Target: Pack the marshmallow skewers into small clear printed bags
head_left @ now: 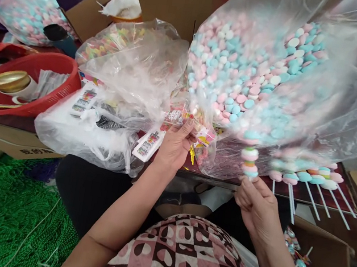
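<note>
My right hand (255, 202) is closed around the lower end of a candy skewer (250, 156). Pink, white, blue, orange and green candies are stacked on it, upright and slightly blurred; the stick is hidden by my fingers. Off to the left, my left hand (178, 145) pinches a small printed plastic bag (205, 137) between thumb and fingers. Beyond both hands lies a large clear bag of pastel candies (241, 80). Several finished-looking candy skewers (317, 178) rest in a row at the table's right edge, white sticks pointing toward me.
A red basket (70, 89) stands at the left. Next to it are a white plastic bag (60, 128) and a clear bag of colourful gummies (133, 54). A label stack (149, 144) lies nearby. Below right, an open cardboard box (323, 265) holds wrapped candies.
</note>
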The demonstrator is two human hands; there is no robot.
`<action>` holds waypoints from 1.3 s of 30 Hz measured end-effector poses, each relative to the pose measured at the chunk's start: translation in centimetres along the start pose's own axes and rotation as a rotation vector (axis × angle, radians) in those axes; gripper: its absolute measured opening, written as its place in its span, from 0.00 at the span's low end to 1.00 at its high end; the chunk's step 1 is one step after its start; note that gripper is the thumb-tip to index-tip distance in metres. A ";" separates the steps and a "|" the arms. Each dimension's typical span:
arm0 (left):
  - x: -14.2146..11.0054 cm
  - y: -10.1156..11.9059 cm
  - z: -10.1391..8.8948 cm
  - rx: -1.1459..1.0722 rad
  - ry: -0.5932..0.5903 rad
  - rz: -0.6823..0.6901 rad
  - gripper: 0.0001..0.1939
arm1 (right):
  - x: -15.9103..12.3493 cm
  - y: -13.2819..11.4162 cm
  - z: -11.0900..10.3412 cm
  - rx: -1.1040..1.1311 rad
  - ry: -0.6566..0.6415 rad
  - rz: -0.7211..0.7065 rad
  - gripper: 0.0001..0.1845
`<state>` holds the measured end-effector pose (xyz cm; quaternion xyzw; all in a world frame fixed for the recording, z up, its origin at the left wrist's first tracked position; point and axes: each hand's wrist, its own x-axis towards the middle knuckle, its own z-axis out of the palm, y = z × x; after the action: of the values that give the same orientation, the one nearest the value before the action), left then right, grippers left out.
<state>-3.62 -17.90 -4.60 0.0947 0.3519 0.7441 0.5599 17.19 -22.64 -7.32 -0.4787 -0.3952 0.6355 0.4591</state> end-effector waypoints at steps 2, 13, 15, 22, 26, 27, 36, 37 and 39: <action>-0.3 -0.6 0.0 -0.019 -0.018 -0.024 0.09 | 0.3 -0.8 1.6 0.078 0.018 -0.009 0.11; -2.5 -2.7 0.7 -0.041 -0.116 -0.082 0.16 | 2.5 -0.8 7.7 0.152 0.005 -0.074 0.16; -2.3 -2.4 0.6 -0.020 -0.124 -0.083 0.15 | 2.7 -0.8 7.3 0.132 0.035 -0.127 0.16; -1.4 -1.5 0.1 -0.020 -0.088 -0.012 0.16 | 3.0 -0.8 6.1 0.123 0.052 -0.113 0.16; -1.4 -2.1 -0.1 -0.009 -0.061 -0.005 0.15 | 3.1 -0.7 6.1 0.128 0.117 -0.205 0.23; -1.4 -2.2 -0.1 -0.011 -0.054 0.003 0.14 | 3.2 -0.7 6.1 0.115 0.140 -0.230 0.25; -1.0 -1.6 0.0 -0.056 0.007 -0.019 0.07 | 2.8 -1.8 5.7 0.013 -0.013 -0.156 0.16; -0.8 -1.3 -0.1 -0.086 0.043 -0.036 0.07 | 2.5 -2.2 5.4 0.015 -0.025 -0.146 0.16; -0.3 -0.7 -0.3 -0.155 0.116 -0.082 0.09 | 1.7 -2.8 4.6 0.011 -0.036 -0.136 0.13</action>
<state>-3.14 -18.20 -5.19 -0.0067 0.3286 0.7500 0.5740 13.13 -20.52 -4.05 -0.4365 -0.4315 0.6137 0.4966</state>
